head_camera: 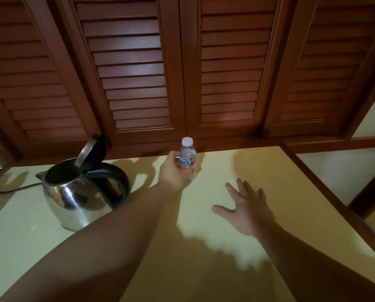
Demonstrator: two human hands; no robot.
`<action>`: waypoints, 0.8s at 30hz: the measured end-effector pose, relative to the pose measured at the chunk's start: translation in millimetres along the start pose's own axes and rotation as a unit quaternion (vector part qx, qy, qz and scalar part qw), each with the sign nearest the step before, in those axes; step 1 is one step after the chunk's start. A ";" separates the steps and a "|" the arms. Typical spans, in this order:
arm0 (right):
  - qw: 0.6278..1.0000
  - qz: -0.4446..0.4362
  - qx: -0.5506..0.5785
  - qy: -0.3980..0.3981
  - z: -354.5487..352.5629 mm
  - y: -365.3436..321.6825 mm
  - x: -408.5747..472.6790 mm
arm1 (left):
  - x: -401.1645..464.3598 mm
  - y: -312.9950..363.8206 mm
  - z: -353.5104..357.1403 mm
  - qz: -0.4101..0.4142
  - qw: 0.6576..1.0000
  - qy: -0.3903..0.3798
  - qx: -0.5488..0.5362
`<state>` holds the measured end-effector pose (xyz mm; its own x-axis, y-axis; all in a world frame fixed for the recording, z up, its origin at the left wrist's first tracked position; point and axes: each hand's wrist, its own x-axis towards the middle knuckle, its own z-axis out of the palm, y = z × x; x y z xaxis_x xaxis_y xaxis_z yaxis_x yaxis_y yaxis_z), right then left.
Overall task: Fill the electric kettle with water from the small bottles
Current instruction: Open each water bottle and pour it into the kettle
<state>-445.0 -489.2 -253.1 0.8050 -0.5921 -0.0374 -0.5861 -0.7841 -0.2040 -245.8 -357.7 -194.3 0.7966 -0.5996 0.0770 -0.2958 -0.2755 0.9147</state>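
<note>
A steel electric kettle [73,192] with a black handle stands at the left of the pale yellow counter [258,171], its lid tipped up and open. A small clear water bottle [188,156] with a white cap and a blue label stands upright near the counter's back edge. My left hand [175,173] is wrapped around the bottle's lower part. My right hand [245,205] hovers flat over the counter to the right, fingers spread, holding nothing.
Brown louvered wooden doors [182,73] rise right behind the counter. A black power cord [12,189] runs left from the kettle. A dark wooden rim [326,192] borders the counter's right side.
</note>
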 end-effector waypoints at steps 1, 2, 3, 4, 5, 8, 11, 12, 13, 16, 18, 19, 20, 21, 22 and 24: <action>1.000 0.000 0.000 0.000 -0.1 -0.2 -0.1 | 6.2 -0.4 2.2 -0.005 1.000 -0.001 -0.001; 1.000 0.000 -0.001 0.001 0.3 -0.2 -0.1 | 11.8 -0.1 4.3 -0.007 1.000 -0.005 -0.007; 1.000 0.000 -0.003 0.002 0.5 0.0 0.2 | 17.7 -0.4 6.2 -0.005 1.000 -0.006 -0.007; 1.000 0.001 -0.004 0.003 0.6 0.0 -0.1 | 22.6 -1.1 8.0 -0.004 1.000 -0.006 -0.004; 1.000 0.001 -0.003 0.001 0.5 -0.4 -0.2 | 25.9 -1.3 9.0 -0.004 1.000 -0.005 -0.001; 1.000 0.002 0.007 -0.003 0.0 -2.1 -1.8 | 30.2 -6.0 7.9 -0.005 1.000 -0.007 -0.007; 1.000 0.002 0.002 -0.005 -1.9 -4.1 -1.9 | 22.8 -22.2 0.6 -0.015 1.000 -0.017 0.017; 1.000 0.003 0.001 -0.004 -1.9 -4.8 -1.6 | 16.8 -29.1 -3.2 -0.017 0.999 -0.019 0.041; 1.000 0.005 -0.001 -0.004 -1.6 -5.9 -1.3 | 9.5 -37.3 -8.1 -0.012 0.997 -0.021 0.077; 1.000 0.014 -0.012 -0.007 0.2 -9.1 -0.4 | -22.7 -58.0 -28.6 0.065 0.979 -0.045 0.190; 0.999 0.016 -0.024 -0.015 -1.8 -12.0 -2.2 | -47.7 -72.3 -46.2 0.117 0.961 -0.071 0.241; 0.999 0.017 -0.029 -0.017 -3.0 -13.3 -3.3 | -60.2 -78.1 -55.5 0.131 0.954 -0.081 0.256; 0.999 0.018 -0.031 -0.014 -3.3 -15.7 -5.7 | -71.9 -84.8 -64.9 0.148 0.949 -0.087 0.265; 1.000 0.015 -0.025 0.000 -2.8 -20.9 -9.9 | -83.3 -90.9 -75.1 0.162 0.944 -0.091 0.274; 1.000 0.006 -0.011 0.022 -1.3 -29.0 -15.3 | -93.1 -97.3 -85.7 0.176 0.939 -0.095 0.279; 0.997 -0.029 0.031 0.063 5.3 -55.0 -28.3 | -110.7 -109.3 -108.3 0.190 0.934 -0.103 0.283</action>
<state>-435.1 -428.3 -246.0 0.8175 -0.5675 0.0979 -0.5290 -0.8072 -0.2617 -244.5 -179.8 -259.8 0.4756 -0.8511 0.2223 -0.8150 -0.3313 0.4754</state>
